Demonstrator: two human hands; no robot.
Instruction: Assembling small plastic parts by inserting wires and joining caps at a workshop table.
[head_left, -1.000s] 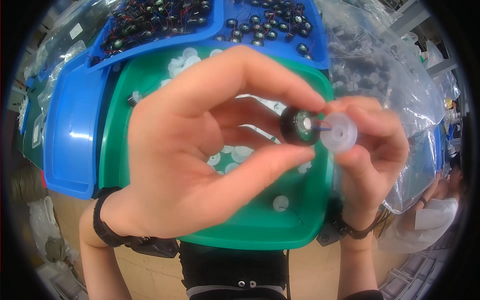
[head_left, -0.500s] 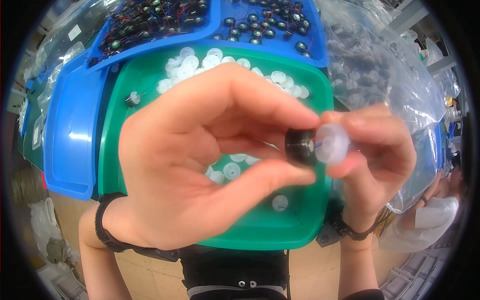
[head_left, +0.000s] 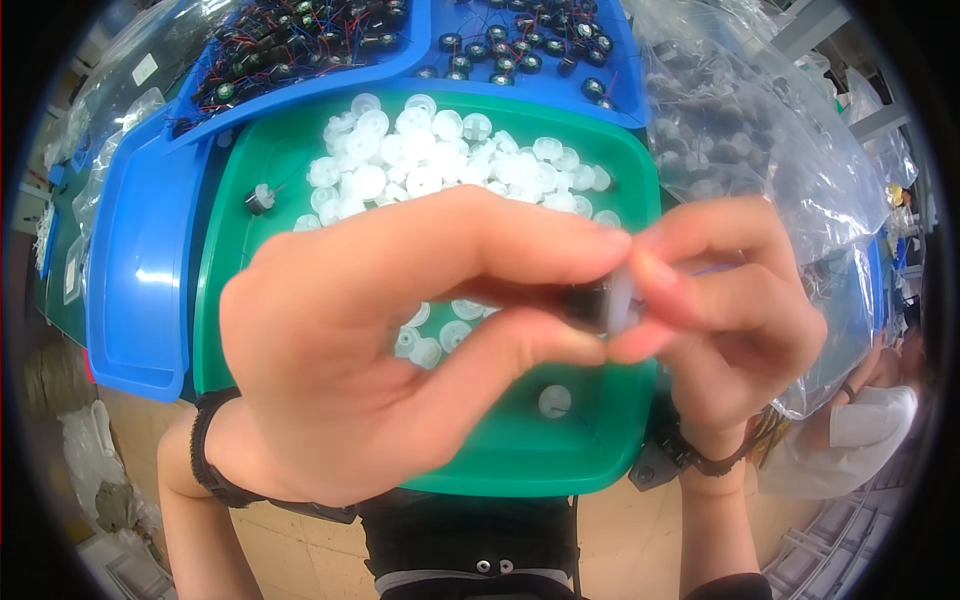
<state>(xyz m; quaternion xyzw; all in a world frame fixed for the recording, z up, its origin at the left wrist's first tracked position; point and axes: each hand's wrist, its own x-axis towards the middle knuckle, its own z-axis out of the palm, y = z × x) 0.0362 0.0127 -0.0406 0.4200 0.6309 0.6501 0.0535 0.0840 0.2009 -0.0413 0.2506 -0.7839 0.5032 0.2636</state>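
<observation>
My left hand (head_left: pixel 350 340) is closed, with thumb and fingertips around a small black cylindrical part (head_left: pixel 586 303). Against its right-hand end sits a translucent white plastic cap (head_left: pixel 620 300). My right hand (head_left: pixel 735 310) pinches that cap between thumb and fingers, and its fingertips hide much of it. Both hands meet above the green tray (head_left: pixel 560 460), their fingertips touching or nearly so. Whether the cap is fully seated on the black part I cannot tell. Loose white caps (head_left: pixel 425 150) lie heaped in the tray below and beyond my hands.
A black part with a white cap (head_left: pixel 260 198) lies at the tray's left, and a single cap (head_left: pixel 555 402) near its front. Behind stand blue trays (head_left: pixel 430 70) of black wired parts. Another blue tray (head_left: pixel 140 280) is left, a clear plastic bag (head_left: pixel 770 130) right. Someone's sleeve (head_left: pixel 870 430) shows far right.
My right hand has brought the white cap up against the black part, where a gap with wires showed before. My left hand has moved slightly down and left, uncovering more caps.
</observation>
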